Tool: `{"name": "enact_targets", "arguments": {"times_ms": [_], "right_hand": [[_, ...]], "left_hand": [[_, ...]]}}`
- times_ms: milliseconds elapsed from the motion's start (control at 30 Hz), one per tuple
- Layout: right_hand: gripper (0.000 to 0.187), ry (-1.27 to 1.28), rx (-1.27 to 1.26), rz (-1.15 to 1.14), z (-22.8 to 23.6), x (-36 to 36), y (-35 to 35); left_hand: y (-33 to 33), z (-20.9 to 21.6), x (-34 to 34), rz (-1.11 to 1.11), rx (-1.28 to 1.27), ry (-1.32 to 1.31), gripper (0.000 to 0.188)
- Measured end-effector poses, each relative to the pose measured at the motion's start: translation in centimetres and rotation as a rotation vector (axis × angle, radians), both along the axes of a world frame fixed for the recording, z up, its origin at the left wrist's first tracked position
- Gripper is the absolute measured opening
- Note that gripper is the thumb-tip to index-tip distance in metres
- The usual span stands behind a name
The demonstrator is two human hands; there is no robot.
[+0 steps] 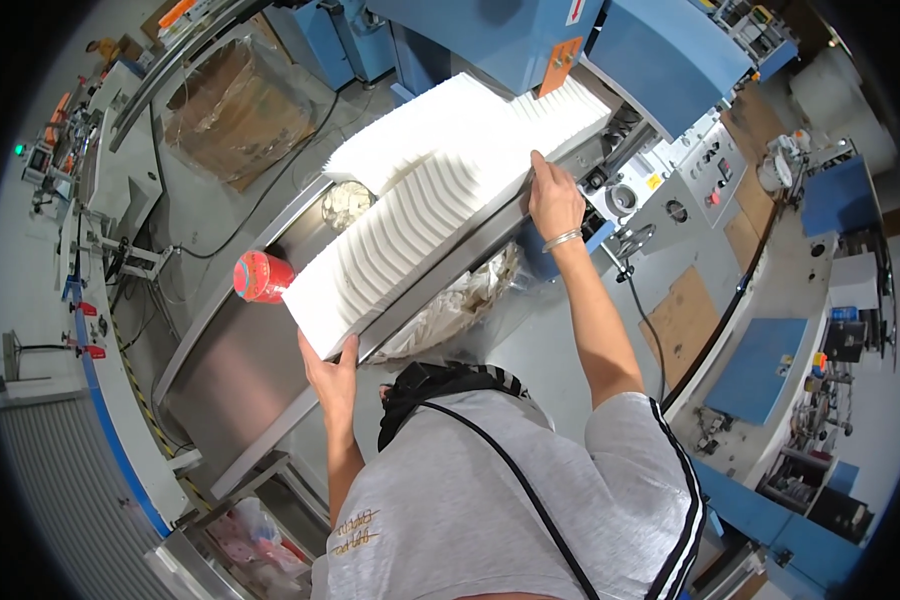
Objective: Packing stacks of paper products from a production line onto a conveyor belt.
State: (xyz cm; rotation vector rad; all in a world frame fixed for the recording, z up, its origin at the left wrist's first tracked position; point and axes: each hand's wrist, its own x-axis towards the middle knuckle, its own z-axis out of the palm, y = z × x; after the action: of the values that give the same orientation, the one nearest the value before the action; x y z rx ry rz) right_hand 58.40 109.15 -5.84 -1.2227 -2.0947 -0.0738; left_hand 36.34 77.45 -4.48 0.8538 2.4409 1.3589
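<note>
A long row of thin white sheets [400, 230], packed on edge, slants across a metal table [235, 345] up to a blue machine. Its near end is gripped by my left hand [332, 385], with the thumb and fingers apart at the two corners. My right hand [555, 205], with a bracelet at the wrist, has its fingers pressed together against the row's right side, close to the machine. Behind the row lies another white stack [415, 130]. A red round object [263, 276] is by the row's left end, and a round cream-coloured bundle [348, 205] sits between the stacks.
The blue machine [490, 45] stands ahead, with a control panel [705, 175] at its right. Under the table's near edge hangs a crumpled plastic bag [460, 305]. A plastic-wrapped brown box [240, 110] and a cable are on the floor at left. Another bench [750, 450] runs along the right.
</note>
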Motion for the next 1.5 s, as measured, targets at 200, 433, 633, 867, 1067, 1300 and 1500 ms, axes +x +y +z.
{"name": "enact_targets", "arguments": {"times_ms": [200, 433, 633, 867, 1067, 1300, 1500], "right_hand": [[0.029, 0.055, -0.006, 0.019, 0.8, -0.4, 0.1], [0.023, 0.111, -0.048, 0.026, 1.3, -1.0, 0.3], [0.026, 0.088, -0.213, -0.037, 1.9, -1.3, 0.2], [0.051, 0.134, -0.495, 0.054, 1.3, -0.1, 2.2], [0.090, 0.003, -0.813, 0.247, 2.3, 0.8, 3.6], [0.113, 0.119, -1.242, 0.270, 3.0, 0.6, 4.8], [0.100, 0.237, -1.516, 0.353, 2.8, -0.3, 6.0]], "left_hand": [[0.0, 0.0, 0.0, -0.004, -0.006, -0.002, 0.076], [0.2, -0.2, 0.1, -0.005, 0.021, 0.035, 0.075], [0.1, -0.1, 0.1, 0.011, 0.020, 0.003, 0.074], [-0.4, -1.5, -0.6, -0.038, 0.076, 0.011, 0.073], [-1.0, -0.4, -2.7, -0.008, 0.268, -0.661, 0.060], [0.8, -0.1, -5.0, -0.125, 0.189, -0.791, 0.076], [1.2, -0.1, -6.0, -0.152, 0.078, -0.753, 0.083]]}}
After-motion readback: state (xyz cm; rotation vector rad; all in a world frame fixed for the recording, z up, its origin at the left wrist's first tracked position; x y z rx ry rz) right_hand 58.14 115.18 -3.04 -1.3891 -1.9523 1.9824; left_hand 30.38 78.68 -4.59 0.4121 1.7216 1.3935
